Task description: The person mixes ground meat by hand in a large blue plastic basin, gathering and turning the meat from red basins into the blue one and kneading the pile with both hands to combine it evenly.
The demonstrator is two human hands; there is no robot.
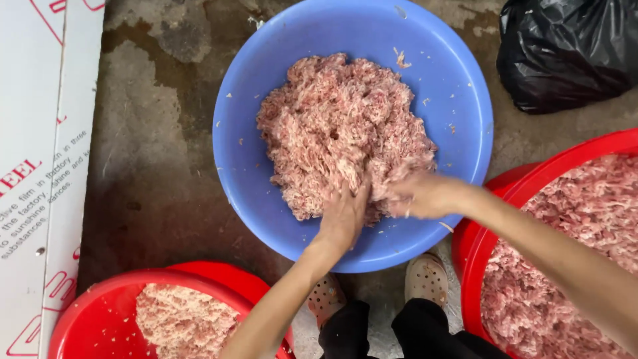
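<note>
A large blue plastic basin (458, 93) stands on the wet concrete floor and holds a heap of pink minced meat (339, 119). My left hand (343, 216) presses flat into the near edge of the heap, fingers spread and partly buried. My right hand (422, 194) reaches in from the right and is blurred; its fingers curl into the meat at the heap's near right side. Both hands are smeared with mince. Bits of meat stick to the basin's inner wall.
A red basin (86, 319) with some mince sits at the lower left, another red basin (531, 186) full of mince at the right. A black plastic bag (565, 53) lies top right. A white printed panel (40, 166) runs along the left. My feet in pale clogs (425, 276) stand below the blue basin.
</note>
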